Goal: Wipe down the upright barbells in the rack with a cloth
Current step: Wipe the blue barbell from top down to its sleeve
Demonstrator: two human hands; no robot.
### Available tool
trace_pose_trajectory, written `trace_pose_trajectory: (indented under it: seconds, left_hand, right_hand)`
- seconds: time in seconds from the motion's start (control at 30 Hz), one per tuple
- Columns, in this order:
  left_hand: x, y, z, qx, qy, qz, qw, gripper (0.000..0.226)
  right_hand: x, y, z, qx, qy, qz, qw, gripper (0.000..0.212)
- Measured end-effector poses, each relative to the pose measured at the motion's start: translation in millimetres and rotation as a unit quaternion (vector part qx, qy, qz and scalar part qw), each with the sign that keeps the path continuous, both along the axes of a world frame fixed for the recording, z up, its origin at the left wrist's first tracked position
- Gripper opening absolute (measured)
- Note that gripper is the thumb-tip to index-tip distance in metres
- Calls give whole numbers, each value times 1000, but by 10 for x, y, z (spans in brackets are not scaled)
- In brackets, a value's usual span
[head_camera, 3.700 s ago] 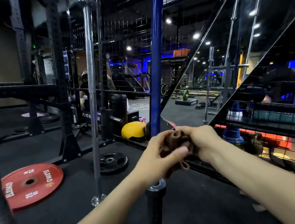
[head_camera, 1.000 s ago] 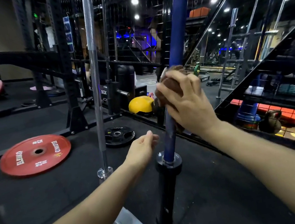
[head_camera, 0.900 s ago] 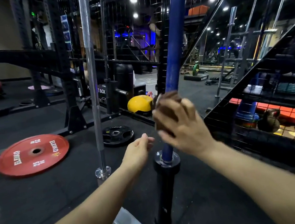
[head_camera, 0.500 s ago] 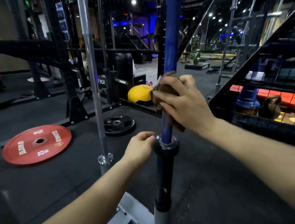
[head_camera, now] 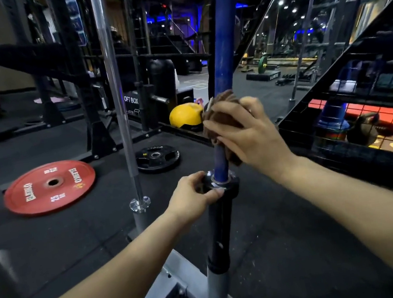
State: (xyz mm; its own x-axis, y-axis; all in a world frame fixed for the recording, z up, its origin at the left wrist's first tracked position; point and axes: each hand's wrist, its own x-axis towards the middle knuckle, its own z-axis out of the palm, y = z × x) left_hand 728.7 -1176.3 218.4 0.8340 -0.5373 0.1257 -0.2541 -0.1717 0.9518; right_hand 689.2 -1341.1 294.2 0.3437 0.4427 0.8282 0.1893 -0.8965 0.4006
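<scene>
forearms reach in from the near edge, bare, both angled toward the same upright bar. closest to the feet sits the grey rack base point(head_camera: 158, 295), a flat metal frame with a short grey tube rising from it. the blue barbell point(head_camera: 222, 44) stands in that tube, its black sleeve point(head_camera: 220, 224) going up to a collar, then the blue shaft climbing out of the top of the view with a slight lean to the right. the left hand point(head_camera: 192, 201) is at the collar, fingers point(head_camera: 203, 177) curled round its left side and thumb pressed across the front, a closed grip on the top of the sleeve. just above it the right hand point(head_camera: 248, 132) is wrapped round the blue shaft with the brown cloth point(head_camera: 220, 112) bunched between palm and bar, fingers folded over the cloth so only frayed edges show above and below the hand. to the left a silver barbell point(head_camera: 114, 84) stands upright too, near the blue one but apart from it, untouched by either hand. further out on the black floor lie a red plate point(head_camera: 49, 186) and a smaller black plate point(head_camera: 157, 155), both flat. beyond them a yellow ball point(head_camera: 186, 117) rests by the foot of a dark rack frame point(head_camera: 86, 88), and a black wire mesh fence point(head_camera: 339, 133) runs off to the right.
</scene>
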Motion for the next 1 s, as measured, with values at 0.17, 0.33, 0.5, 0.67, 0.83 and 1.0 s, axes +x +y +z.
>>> trace_pose_trajectory:
  seconds: [0.17,0.33,0.5,0.67,0.83,1.0]
  left_hand:
    - [64,5,-43,43,-73,22,996,34]
    - [96,18,-21,81,-86,75,990,41]
    - [152,22,-20,106,-101,89,985,54]
    - [112,43,17,132,-122,81,980,35]
    - [129,10,47,135,-118,85,980,44]
    - [158,5,46,144,-120,78,979,50]
  right_hand:
    - [-64,-23,-643,-39,110,31,993,31]
    - [-169,-10,-234,-137,108,-5,985,32]
    - [-26,70,25,-80,-21,-42,996,27]
    - [-123,50,-526,-110,67,-27,991,31]
    - [-174,-5,-223,-123,119,-33,985,29]
    - [10,80,-18,-95,11,-89,991,32]
